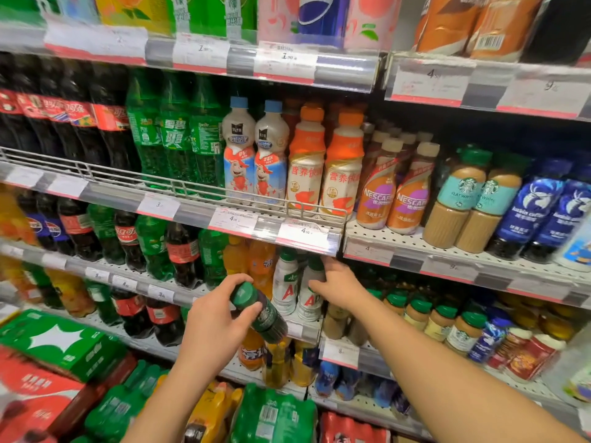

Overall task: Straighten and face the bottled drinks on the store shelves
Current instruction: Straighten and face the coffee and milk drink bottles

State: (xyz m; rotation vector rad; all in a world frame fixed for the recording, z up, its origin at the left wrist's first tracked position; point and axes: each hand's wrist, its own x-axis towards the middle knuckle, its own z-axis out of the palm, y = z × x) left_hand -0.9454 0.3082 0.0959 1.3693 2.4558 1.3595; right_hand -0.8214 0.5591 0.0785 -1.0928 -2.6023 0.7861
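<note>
The person's left hand (215,318) has its fingers curled around a dark bottle with a green cap (259,311), holding it tilted out in front of the shelf edge (224,316), cap pointing up and left. The right hand (340,284) reaches in under the price rail, fingers fairly straight and resting against a white bottle with a green cap (309,295). A matching white bottle (284,284) stands just beside it, next to the orange sodas (260,266).
</note>
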